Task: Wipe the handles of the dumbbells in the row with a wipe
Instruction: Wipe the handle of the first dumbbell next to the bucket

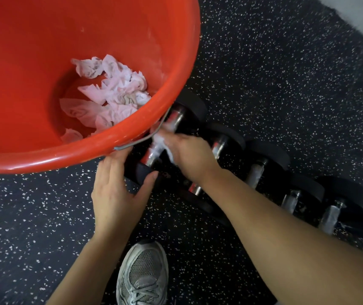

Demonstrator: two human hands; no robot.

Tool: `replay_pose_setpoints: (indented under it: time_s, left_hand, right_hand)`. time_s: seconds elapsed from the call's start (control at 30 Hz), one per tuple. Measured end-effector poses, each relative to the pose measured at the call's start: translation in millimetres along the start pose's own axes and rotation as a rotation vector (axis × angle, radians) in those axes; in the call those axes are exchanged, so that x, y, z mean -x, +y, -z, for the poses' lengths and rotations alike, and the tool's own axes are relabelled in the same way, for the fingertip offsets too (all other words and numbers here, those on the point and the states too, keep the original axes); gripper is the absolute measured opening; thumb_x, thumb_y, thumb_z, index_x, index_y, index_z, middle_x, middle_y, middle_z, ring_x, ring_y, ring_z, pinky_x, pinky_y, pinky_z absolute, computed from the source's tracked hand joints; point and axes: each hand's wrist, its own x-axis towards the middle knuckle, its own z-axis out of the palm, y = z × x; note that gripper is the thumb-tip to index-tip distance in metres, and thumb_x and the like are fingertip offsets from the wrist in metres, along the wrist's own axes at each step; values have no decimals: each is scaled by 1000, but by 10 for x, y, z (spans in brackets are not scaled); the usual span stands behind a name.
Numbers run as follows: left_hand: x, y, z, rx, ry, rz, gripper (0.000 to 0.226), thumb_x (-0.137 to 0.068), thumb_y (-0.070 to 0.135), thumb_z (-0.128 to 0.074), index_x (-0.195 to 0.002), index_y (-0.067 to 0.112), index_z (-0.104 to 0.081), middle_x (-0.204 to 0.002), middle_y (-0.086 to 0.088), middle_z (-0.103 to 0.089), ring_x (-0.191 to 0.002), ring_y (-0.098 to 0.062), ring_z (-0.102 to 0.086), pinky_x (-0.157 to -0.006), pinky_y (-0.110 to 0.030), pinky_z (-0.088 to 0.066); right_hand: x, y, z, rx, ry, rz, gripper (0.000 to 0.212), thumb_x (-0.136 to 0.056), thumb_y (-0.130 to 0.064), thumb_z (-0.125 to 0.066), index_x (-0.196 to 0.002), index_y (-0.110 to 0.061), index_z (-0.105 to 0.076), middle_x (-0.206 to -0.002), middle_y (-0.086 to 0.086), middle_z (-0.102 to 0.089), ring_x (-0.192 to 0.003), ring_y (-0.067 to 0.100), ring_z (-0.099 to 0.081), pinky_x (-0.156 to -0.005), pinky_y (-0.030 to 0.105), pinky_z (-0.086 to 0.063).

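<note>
A row of black dumbbells with chrome handles runs from the centre to the lower right on the speckled floor. My right hand (189, 155) holds a white wipe (162, 144) pressed on the chrome handle (154, 154) of the leftmost dumbbell. My left hand (119, 190) grips that dumbbell's near black head (142, 172), thumb on one side and fingers on the other. The wipe is blurred. A second dumbbell handle (219, 146) lies just right of my right hand; further handles (256, 172) follow toward the right.
A large red bucket (176, 102) with several crumpled used wipes (110, 95) stands at upper left, its rim and wire handle (145, 139) overhanging the first dumbbell. My grey sneaker (143, 274) is at the bottom centre. Dark speckled rubber floor (275, 73) lies all around.
</note>
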Motion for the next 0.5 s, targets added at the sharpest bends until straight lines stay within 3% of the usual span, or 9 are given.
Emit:
replay_pose_setpoints:
  time_s: [0.07, 0.13, 0.23, 0.37, 0.43, 0.5]
  left_hand:
    - [5, -8, -7, 5, -5, 6, 68, -84, 35, -77, -142, 12, -52, -132, -8, -63, -121, -28, -54, -108, -15, -28]
    - [14, -18, -13, 12, -7, 5, 69, -84, 35, -77, -144, 11, -51, -134, -9, -62, -123, -29, -54, -110, -16, -28]
    - [16, -29, -8, 13, 1, -23, 67, -85, 33, -77, -144, 12, -52, -135, -9, -61, -124, -30, -55, -112, -17, -29]
    - [36, -58, -28, -24, 17, -114, 58, -90, 32, -76, -141, 12, -57, -138, -8, -60, -127, -27, -54, -116, -24, -31]
    - [44, -71, -49, -35, 22, -141, 55, -91, 31, -76, -140, 12, -59, -139, -7, -60, -128, -26, -53, -117, -26, -29]
    - [43, -78, -55, -34, 23, -145, 55, -91, 31, -76, -140, 12, -59, -139, -7, -61, -128, -25, -53, -118, -26, -29]
  right_hand:
    - [86, -93, -23, -107, -171, 47, 52, -96, -46, -41, -146, -56, -32, -116, 2, -72, -95, 28, -70, -78, 34, -54]
    - [60, -104, -21, -26, -216, 129, 54, -95, -43, -46, -145, -60, -30, -132, -2, -67, -106, 27, -69, -87, 36, -54]
    - [-3, -42, 105, 69, -143, 155, 46, -100, -47, -42, -145, -56, -34, -109, 5, -74, -93, 30, -71, -74, 33, -51]
    - [-75, 33, 171, 32, 60, -65, 44, -105, -35, -40, -148, -45, -36, -96, 9, -75, -85, 37, -70, -70, 39, -51]
    - [-73, -5, 128, 0, 77, -91, 44, -105, -29, -41, -146, -45, -38, -86, 5, -72, -79, 34, -70, -67, 37, -52]
    - [2, -64, 100, -17, 7, -13, 41, -100, -35, -35, -139, -45, -43, -76, -2, -65, -74, 29, -68, -63, 30, -43]
